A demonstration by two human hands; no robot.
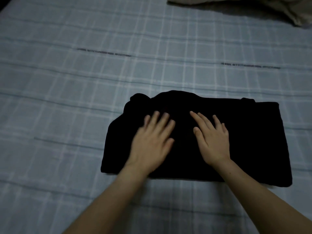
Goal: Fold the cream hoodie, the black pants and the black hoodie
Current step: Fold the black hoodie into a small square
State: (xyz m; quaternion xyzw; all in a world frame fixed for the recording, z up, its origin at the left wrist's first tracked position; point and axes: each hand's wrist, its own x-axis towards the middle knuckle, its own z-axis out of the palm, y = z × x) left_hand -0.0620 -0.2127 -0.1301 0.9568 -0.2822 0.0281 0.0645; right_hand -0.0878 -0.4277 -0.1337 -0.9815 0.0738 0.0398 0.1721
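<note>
Both grips open and empty: left hand (152, 142) and right hand (213, 141) press the folded garment (253, 141) flat on the bed (67, 98), likely setting creases.

both hands, l (152, 141) & r (213, 141), flat, fingers spread, palms down.

I'm looking down at a bed whose sheet (67, 102) fills nearly my whole view, a pale grey-blue plaid crossed by white and darker lines, lying flat with a few soft ripples. Two rows of dark printed lettering run across it, one toward the left (103, 54) and one at the right (250, 65), both too blurred to read. The light's dim and cool, and the far left corner (2, 2) is black.
</note>
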